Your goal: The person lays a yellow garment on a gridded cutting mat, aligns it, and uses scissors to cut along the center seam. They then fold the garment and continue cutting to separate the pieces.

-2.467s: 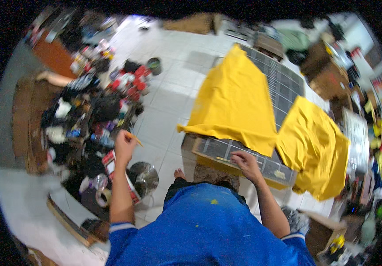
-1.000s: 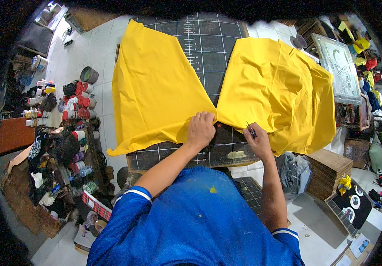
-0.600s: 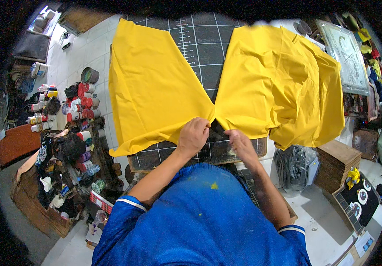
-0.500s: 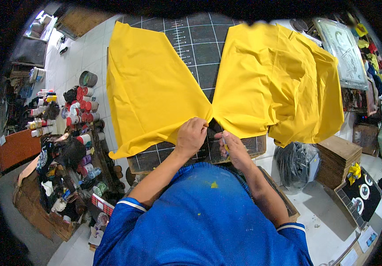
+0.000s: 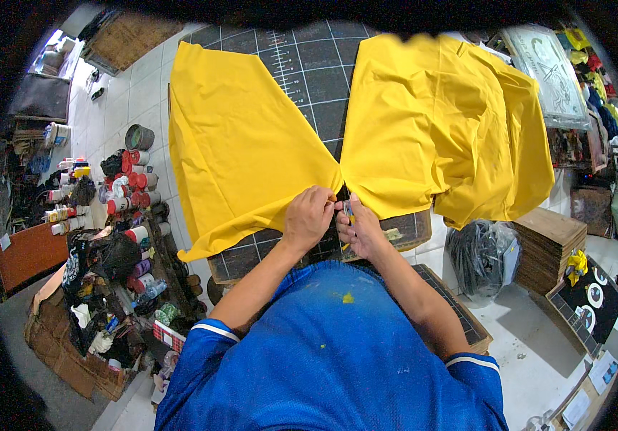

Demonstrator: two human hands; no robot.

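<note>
Bare board [image 5: 323,82] gives passage (narrowing nearer) between the yellow cloths [image 5: 237,144].

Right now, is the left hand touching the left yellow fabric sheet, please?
Touching: the head view shows the left hand holding the left yellow fabric sheet at its edge.

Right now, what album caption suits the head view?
Left fingers at the edge of a yellow cloth, right fingers holding a slim tool, over a gridded board.

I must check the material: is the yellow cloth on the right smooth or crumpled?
Crumpled: many creases cross the yellow cloth, with deep folds at right.
</note>
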